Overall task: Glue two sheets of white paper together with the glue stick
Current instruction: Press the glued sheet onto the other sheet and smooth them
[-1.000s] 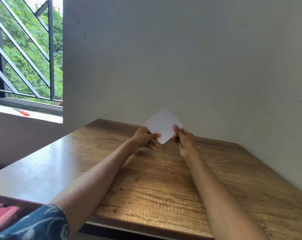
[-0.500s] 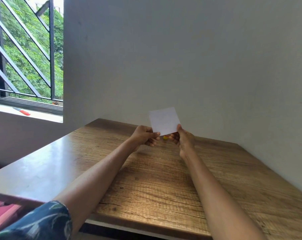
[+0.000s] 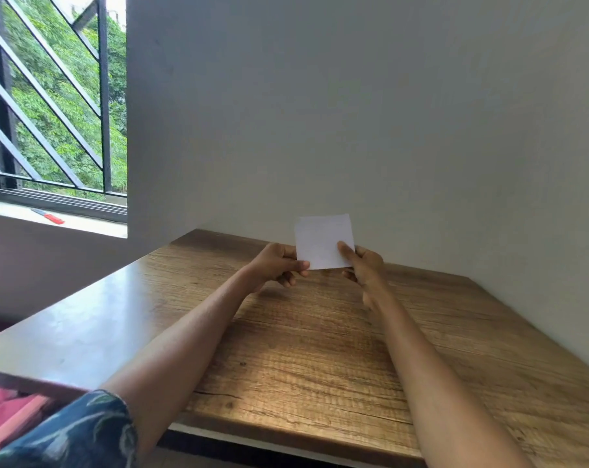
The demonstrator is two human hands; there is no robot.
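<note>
Both hands up over the far end of the table (image 3: 320,349). Left hand (image 3: 275,266) pinches the lower left corner of the white paper (image 3: 321,241), right hand (image 3: 364,268) pinches its lower right edge. Paper upright, near the wall (image 3: 353,113).

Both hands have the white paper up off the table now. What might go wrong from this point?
The white paper is pinched only at its lower corners by the left hand and right hand, above the table; it may slip or the sheets may shift out of line. No glue stick shows, so finding it means letting go with one hand.
</note>
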